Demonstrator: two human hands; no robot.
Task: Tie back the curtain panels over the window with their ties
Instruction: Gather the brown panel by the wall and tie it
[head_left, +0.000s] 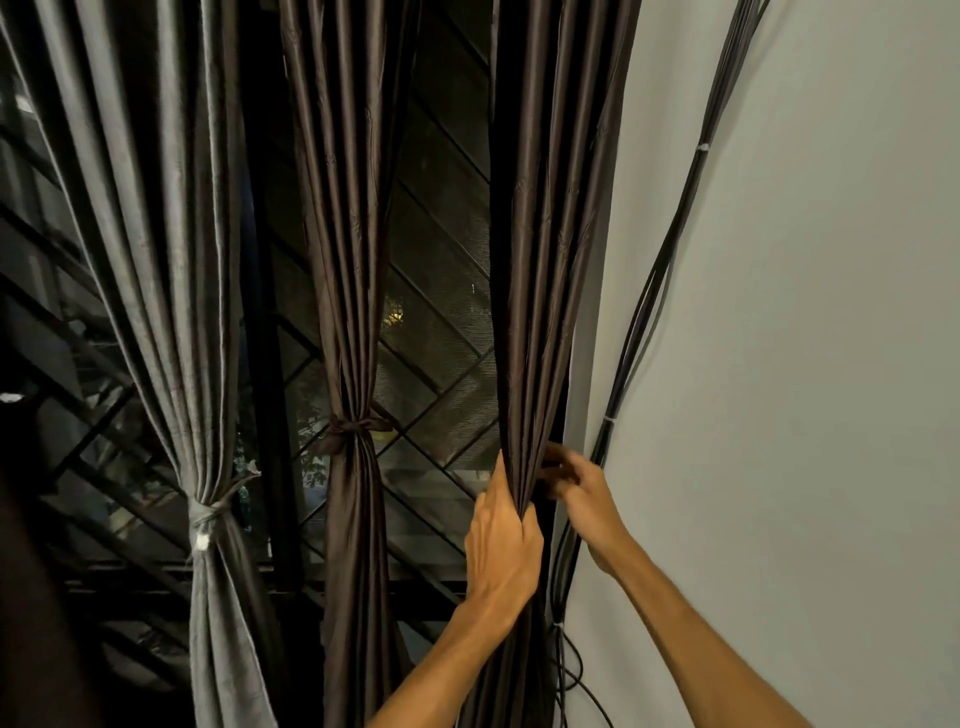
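Three curtain panels hang over a dark window. The grey panel (171, 270) on the left is cinched by a grey tie (205, 512). A dark brown tie (356, 426) knots the middle brown panel (343, 234). The right brown panel (550, 234) hangs gathered beside the wall. My left hand (501, 545) grips its bunched folds from the front. My right hand (582, 483) reaches behind the same panel at its wall side, fingers curled into the fabric; blur hides whether it holds a tie.
A bundle of black cables (649, 301) runs down the pale wall (805, 312) just right of the right panel, held by white clips. Behind the curtains a metal lattice grille (441, 260) covers the window.
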